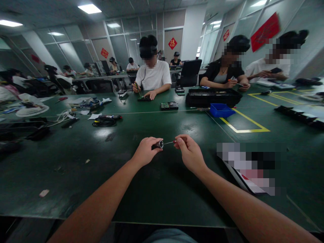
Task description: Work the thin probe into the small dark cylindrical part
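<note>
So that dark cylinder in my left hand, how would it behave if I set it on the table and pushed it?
The dark cylinder would probably roll, since its shiny rim looks round and the table looks flat. It's likely stiff: it shows no bend in your left hand. That smooth-looking rim might be a bit slippery.

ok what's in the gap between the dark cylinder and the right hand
In the head view, a screwdriver-like tool's thin metal shaft runs from the right hand toward the open end of the dark cylinder; whether they touch is unclear.
</note>
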### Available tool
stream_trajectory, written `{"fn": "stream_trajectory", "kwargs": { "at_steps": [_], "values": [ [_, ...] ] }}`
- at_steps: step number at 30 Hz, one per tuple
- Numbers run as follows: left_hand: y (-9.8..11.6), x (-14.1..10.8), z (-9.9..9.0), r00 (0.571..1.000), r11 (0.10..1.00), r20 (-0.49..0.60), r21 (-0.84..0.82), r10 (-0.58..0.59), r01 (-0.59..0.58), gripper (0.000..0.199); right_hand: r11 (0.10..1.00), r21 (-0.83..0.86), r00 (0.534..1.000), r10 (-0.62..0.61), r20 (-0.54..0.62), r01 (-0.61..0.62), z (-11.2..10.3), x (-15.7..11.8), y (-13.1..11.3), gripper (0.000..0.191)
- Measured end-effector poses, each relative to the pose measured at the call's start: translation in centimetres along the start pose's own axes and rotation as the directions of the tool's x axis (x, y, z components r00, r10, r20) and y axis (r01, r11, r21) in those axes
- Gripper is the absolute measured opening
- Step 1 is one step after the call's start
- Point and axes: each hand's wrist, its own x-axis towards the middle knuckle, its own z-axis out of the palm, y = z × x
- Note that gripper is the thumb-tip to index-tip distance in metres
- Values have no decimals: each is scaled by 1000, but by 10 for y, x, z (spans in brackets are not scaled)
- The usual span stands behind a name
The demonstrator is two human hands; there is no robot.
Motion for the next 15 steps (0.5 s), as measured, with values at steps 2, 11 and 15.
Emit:
{"fn": "stream_trajectory", "kwargs": {
  "at_steps": [2, 11, 15],
  "values": [
    [-1, 0, 0, 1000, 1000, 10, 10, -21, 21, 38, 1000, -26, 999, -14, -38, 13, -1, 0, -1, 27],
    [-7, -1, 4, 999, 999, 27, -4, -39, 39, 40, 987, -121, 995, -103, -8, 102, -4, -3, -3, 22],
    [-6, 0, 3, 998, 999, 38, -5, -48, 48, 40, 984, -161, 996, -83, -24, 78, -4, -2, -3, 21]
  ]
}}
